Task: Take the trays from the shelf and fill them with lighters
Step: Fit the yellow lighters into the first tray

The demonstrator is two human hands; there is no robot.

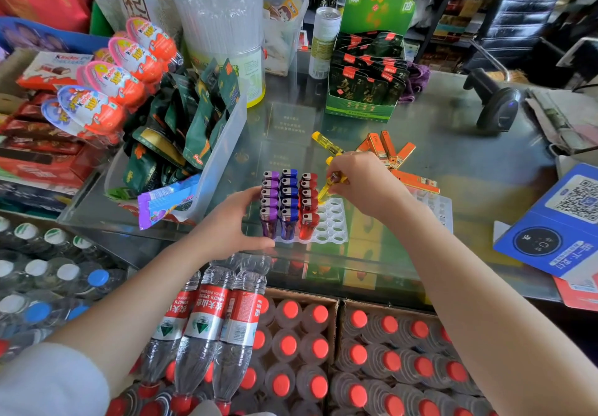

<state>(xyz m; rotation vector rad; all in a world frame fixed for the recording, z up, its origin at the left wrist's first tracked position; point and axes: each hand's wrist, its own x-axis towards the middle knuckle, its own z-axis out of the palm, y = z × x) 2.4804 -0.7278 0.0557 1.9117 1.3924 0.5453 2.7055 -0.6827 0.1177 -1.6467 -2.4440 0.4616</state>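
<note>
A white plastic tray (pixel 333 224) with round holes lies on the glass counter. Three rows of upright lighters stand in it: purple (pixel 270 200), blue (pixel 289 200) and red (pixel 309 200). My left hand (pixel 231 221) rests against the tray's left side, fingers curled around its edge. My right hand (pixel 362 182) pinches a yellow lighter (pixel 326 189), tilted, its lower end at a hole of the fourth row. Another yellow lighter (pixel 325 144) lies on the counter behind the hand. Orange lighters (pixel 388 150) lie loose beyond. A second tray (pixel 437 205) sits to the right, mostly hidden by my right arm.
A clear bin of green snack packets (pixel 191 124) stands left of the tray. A green display box (pixel 362 92) and a barcode scanner (pixel 495 101) are at the back. A blue QR payment stand (pixel 556 221) is at the right. Bottled water crates (pixel 323 351) sit below the counter.
</note>
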